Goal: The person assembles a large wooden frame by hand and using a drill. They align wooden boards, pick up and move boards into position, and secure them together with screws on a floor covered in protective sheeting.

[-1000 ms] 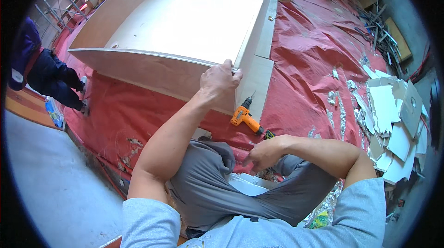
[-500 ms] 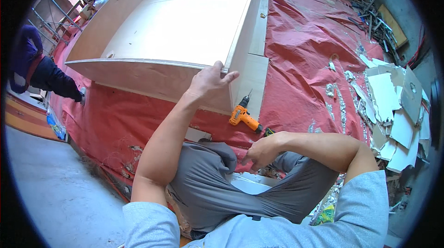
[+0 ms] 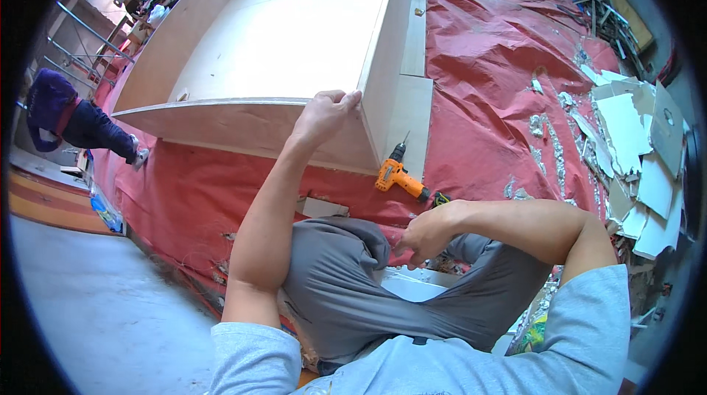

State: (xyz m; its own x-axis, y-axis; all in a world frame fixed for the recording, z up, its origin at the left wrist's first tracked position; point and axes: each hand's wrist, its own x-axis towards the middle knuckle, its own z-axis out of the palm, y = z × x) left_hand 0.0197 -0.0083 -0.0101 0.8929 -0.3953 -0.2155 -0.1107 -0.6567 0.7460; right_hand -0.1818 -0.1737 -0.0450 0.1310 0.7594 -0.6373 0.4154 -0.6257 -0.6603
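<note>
A large open plywood box [image 3: 258,130] lies in front of me, its inside pale white. My left hand [image 3: 322,117] is closed over the top edge of its front panel, close to the near right corner, with fingers and thumb bent together there. By that corner an orange cordless drill [image 3: 398,177] rests on its side, partly over a flat board [image 3: 414,111], its bit pointing away from me. My right hand [image 3: 427,233] hovers low over my lap, nearer to me than the drill. Its fingers are curled in, and whatever they may hold is hidden.
Wrinkled red sheeting [image 3: 486,100] covers the floor. Broken white board pieces [image 3: 622,137] are heaped at the right, with scrap strips [image 3: 607,19] beyond. A person in dark clothes [image 3: 81,115] is bent over at the left. A black-and-yellow tape measure [image 3: 441,198] lies behind my right hand.
My left hand has drawn its thumb in from sticking out rightward to closed at the panel's corner. The view has shifted slightly. My right hand keeps its curled pose, and the drill lies still.
</note>
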